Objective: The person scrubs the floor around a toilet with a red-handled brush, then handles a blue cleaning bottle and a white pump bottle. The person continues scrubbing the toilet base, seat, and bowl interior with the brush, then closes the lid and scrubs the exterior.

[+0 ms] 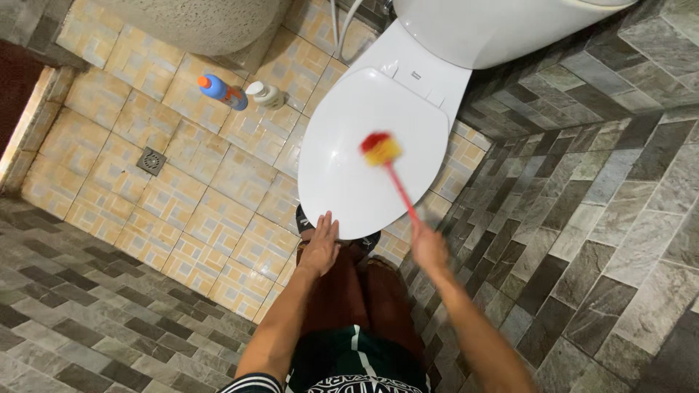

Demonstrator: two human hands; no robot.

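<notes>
**Brush over the closed toilet lid**

The right hand (429, 246) is closed around the red handle of a toilet brush (384, 153); its blurred red and yellow head sits over the middle of the shut white toilet lid (342, 182). The right arm stretches forward close to the grey tiled wall (604, 218), with little room on that side. The left hand (322, 244) is open, fingers straight, at the lid's front edge. Open floor (211, 189) lies to the left, where two bottles (240, 93) stand well apart from the lid.
</notes>
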